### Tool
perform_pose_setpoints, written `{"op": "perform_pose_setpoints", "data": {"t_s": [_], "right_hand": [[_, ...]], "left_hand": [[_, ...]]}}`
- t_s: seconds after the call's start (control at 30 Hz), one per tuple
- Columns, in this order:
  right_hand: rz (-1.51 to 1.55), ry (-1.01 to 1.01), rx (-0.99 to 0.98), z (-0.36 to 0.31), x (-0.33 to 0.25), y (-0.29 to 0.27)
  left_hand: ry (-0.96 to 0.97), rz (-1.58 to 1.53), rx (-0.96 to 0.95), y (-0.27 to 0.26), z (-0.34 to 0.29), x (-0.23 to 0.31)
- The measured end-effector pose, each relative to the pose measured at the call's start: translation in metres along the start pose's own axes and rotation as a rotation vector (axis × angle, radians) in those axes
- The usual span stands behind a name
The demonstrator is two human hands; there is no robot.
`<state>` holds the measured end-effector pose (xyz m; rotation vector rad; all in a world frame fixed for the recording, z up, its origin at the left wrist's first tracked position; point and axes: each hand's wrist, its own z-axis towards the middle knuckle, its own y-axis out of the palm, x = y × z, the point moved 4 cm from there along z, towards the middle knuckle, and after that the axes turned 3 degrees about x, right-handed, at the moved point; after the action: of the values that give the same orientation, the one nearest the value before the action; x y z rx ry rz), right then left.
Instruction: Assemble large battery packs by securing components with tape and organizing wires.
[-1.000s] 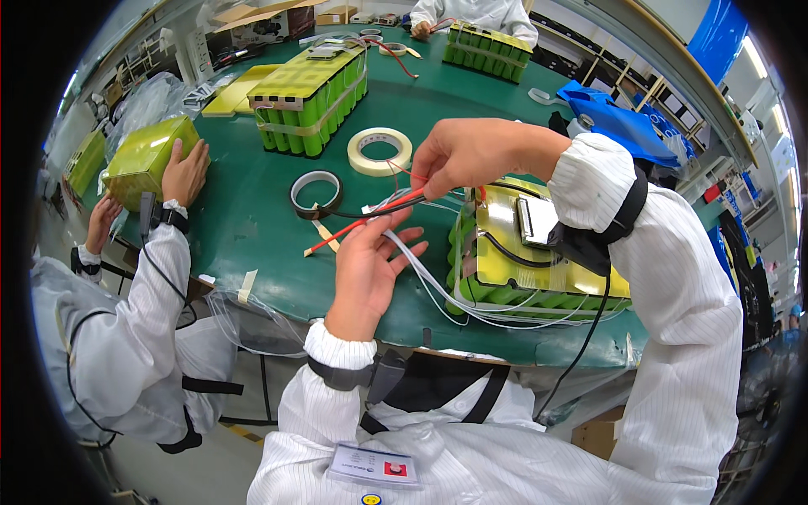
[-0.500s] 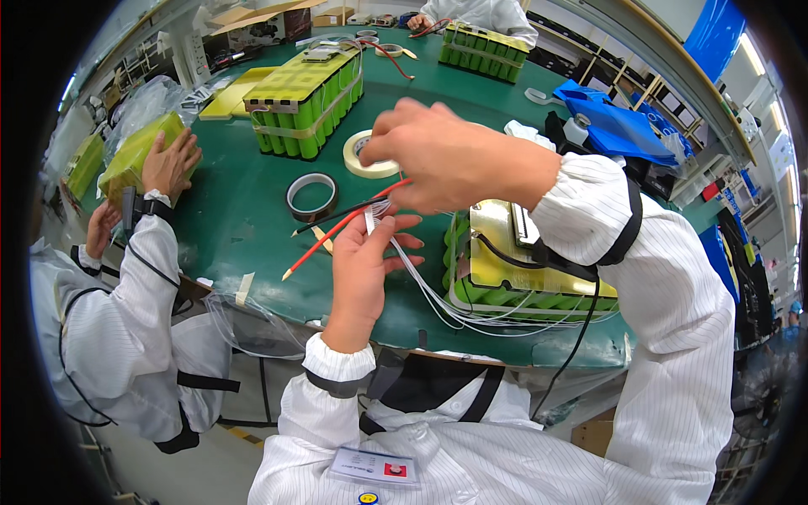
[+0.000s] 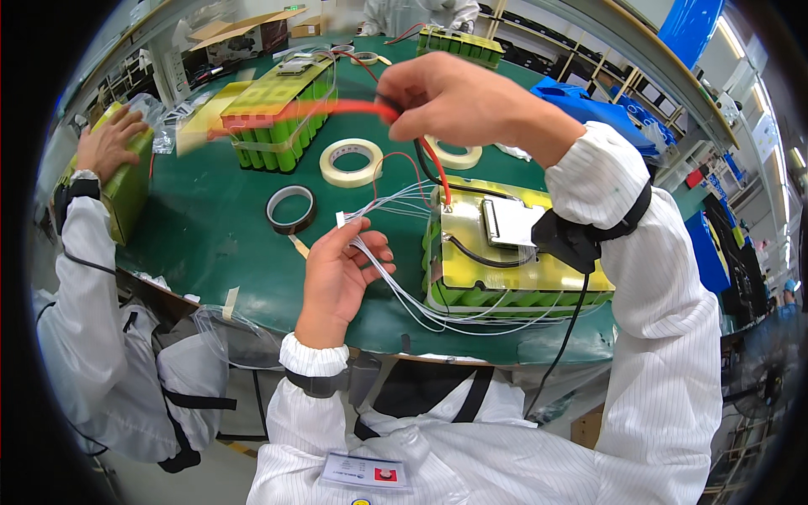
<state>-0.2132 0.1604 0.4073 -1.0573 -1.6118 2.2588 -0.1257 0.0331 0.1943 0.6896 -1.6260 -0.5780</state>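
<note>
My left hand (image 3: 332, 273) pinches a bundle of thin white wires (image 3: 370, 258), and a small white connector (image 3: 340, 220) stands up at its fingertips. The wires run along the near side of a battery pack (image 3: 467, 269) with green cells and a yellow top sheet; more cross its far left corner. Raised above that corner, my right hand (image 3: 463, 101) is closed round a thick red cable (image 3: 437, 164) and a black cable (image 3: 425, 166). The red cable's free end is smeared by motion to the left. A silver circuit plate (image 3: 512, 221) lies on the pack.
Tape rolls, one dark (image 3: 291, 209) and one cream (image 3: 350, 163), lie on the green table (image 3: 210, 227). A second battery pack (image 3: 278, 109) stands behind them. At the left a co-worker's hand (image 3: 105, 147) rests on another yellow-wrapped pack; blue sheets (image 3: 598, 114) lie back right.
My right hand has lifted away from my left hand, taking the red and black cables up. The white wires stay in my left hand. My view has shifted, and the co-worker's pack is further left.
</note>
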Motion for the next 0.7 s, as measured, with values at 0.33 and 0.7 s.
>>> {"op": "perform_pose_setpoints", "data": {"t_s": [0.33, 0.7], "right_hand": [[0.354, 0.082, 0.304, -0.064, 0.039, -0.045], [0.738, 0.889, 0.594, -0.117, 0.152, -0.041]], "left_hand": [[0.016, -0.343, -0.248, 0.037, -0.011, 0.004], [0.059, 0.224, -0.308, 0.057, -0.004, 0.015]]}}
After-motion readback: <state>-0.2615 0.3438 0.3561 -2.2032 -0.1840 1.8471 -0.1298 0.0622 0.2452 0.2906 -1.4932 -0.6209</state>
